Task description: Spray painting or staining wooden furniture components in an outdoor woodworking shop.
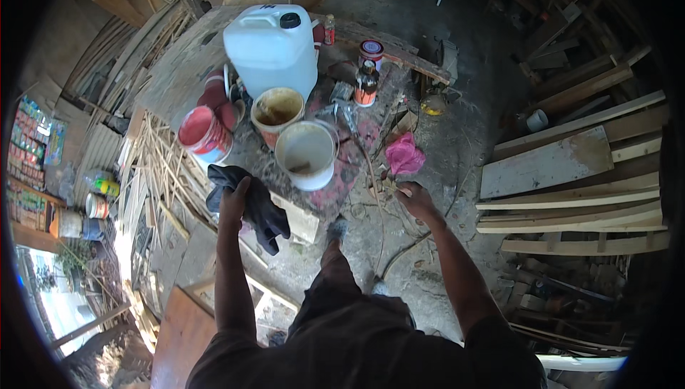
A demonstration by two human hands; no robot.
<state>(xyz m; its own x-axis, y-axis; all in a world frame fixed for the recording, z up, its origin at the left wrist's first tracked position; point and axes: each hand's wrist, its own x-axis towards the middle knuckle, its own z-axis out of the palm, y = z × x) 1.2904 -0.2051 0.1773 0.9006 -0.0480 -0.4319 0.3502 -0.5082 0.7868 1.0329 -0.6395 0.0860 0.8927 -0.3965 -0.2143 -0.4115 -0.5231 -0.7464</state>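
A dark cloth (pixel 267 214) hangs in folds from my left hand (pixel 234 200), whose fingers are closed on it. It hangs in front of the table's near edge, beside the red-and-white bucket (pixel 202 132). My right hand (pixel 416 200) is to the right, fingers curled together; whatever they may hold is too small to make out. Just beyond those fingers is a crumpled pink bundle (pixel 404 154), like a thin plastic bag. A white bucket (pixel 305 157) stands between my two hands, a little farther off, with a stained tub (pixel 278 114) right behind it.
On the worn table (pixel 178 68) stand a large white jerrycan (pixel 271 50), a dark bottle (pixel 367 83) and a round tin (pixel 371 49). Thin wood strips (pixel 153 168) are heaped at left. Boards (pixel 571 207) are stacked at right. A cable (pixel 410 246) crosses the floor.
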